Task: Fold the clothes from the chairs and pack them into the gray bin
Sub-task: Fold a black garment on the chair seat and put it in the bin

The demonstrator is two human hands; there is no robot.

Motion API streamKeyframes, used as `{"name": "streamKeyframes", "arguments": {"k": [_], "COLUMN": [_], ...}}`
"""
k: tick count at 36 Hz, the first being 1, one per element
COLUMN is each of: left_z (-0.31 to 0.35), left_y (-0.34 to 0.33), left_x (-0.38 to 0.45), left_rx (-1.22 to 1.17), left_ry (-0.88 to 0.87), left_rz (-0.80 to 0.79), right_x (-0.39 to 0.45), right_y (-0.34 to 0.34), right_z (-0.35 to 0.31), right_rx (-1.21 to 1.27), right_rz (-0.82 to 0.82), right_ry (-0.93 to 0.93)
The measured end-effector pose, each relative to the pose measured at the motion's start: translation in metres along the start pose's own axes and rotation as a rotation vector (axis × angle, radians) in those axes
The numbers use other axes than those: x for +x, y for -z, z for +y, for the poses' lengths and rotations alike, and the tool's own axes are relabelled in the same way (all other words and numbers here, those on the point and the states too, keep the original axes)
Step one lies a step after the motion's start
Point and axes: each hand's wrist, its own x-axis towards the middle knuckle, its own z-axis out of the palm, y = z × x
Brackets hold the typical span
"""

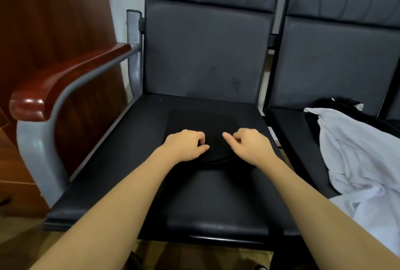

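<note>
A black garment [201, 121] lies flat and folded on the seat of the left black chair [121, 161], hard to tell from the dark leather. My left hand [186, 145] rests on its near left part with fingers curled, pinching the cloth. My right hand [245, 145] sits on its near right part, fingers bent and forefinger pointing left, touching the cloth. The two hands are a few centimetres apart. A white garment [355, 153] lies crumpled on the right chair, over a dark piece of clothing [337, 103]. The gray bin is out of sight.
The left chair has a reddish wooden armrest [65, 83] on a grey metal frame [134, 53]. A wooden cabinet [43, 27] stands left of it. The right chair [333, 57] joins the left one. Tan floor shows below the seat edge.
</note>
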Motion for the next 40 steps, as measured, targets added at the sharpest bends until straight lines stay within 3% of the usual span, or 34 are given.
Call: {"name": "streamKeyframes", "arguments": {"k": [2,6,9,12,21,28,34,40], "left_z": [0.001,-0.002,-0.011,-0.019,-0.026,-0.021,-0.015,-0.006], "left_y": [0.003,0.005,0.004,-0.004,-0.016,-0.020,-0.019,-0.011], "left_x": [0.003,0.012,0.020,0.029,0.042,0.027,0.010,-0.008], "left_rx": [-0.048,0.111,0.138,0.106,0.050,0.112,0.132,0.136], "left_ry": [0.041,0.265,0.507,0.599,0.616,0.529,0.483,0.422], "left_rz": [0.076,0.332,0.310,0.289,0.289,0.355,0.345,0.414], "right_x": [0.012,0.039,0.054,0.060,0.059,0.048,0.030,0.012], "right_y": [-0.001,-0.012,-0.025,-0.037,-0.056,-0.060,-0.052,-0.040], "right_z": [-0.010,-0.019,-0.019,-0.018,-0.014,-0.018,-0.024,-0.038], "right_rx": [0.064,0.029,-0.017,-0.055,-0.114,-0.063,-0.094,-0.100], "right_rz": [0.053,0.058,-0.017,-0.035,0.054,0.165,0.104,0.226], "right_ry": [-0.101,-0.299,-0.457,-0.541,-0.565,-0.365,-0.320,-0.265]}}
